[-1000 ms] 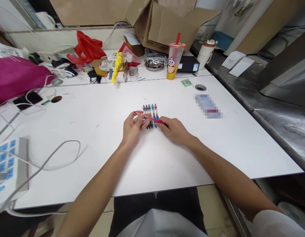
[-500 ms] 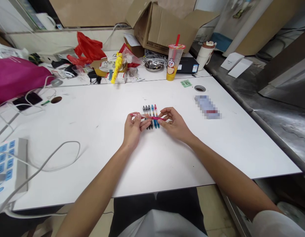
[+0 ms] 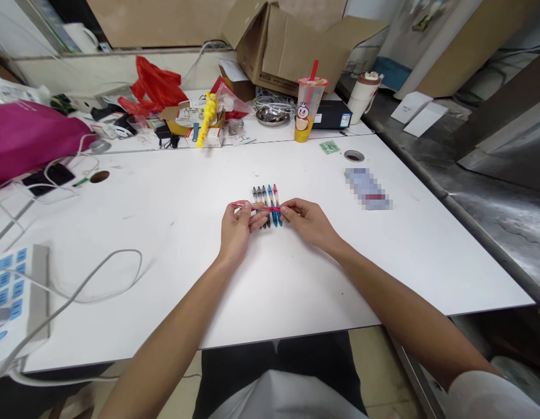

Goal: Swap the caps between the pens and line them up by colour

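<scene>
A pink pen (image 3: 272, 209) with a clear section lies crosswise between my two hands, above the table. My left hand (image 3: 237, 228) is closed on its left part, thumb on top. At the other end, my right hand (image 3: 307, 221) pinches the pink part between thumb and fingers. Behind and under it, several pens lie side by side on the table: black pens (image 3: 259, 190), a blue pen (image 3: 270, 190) and a pen with a pink top and blue lower part (image 3: 275, 189). The held pen and my left fingers partly cover them.
On the right lie a roll of tape (image 3: 354, 156), a green packet (image 3: 330, 147) and a blurred item (image 3: 368, 189). A drink cup (image 3: 304, 116) stands at the back near a cardboard box (image 3: 287, 52). A power strip (image 3: 38, 291) with cables sits at the left.
My right fingers have closed in around the pink end of the pen, covering more of it. The left hand and the row of pens are almost unchanged.
</scene>
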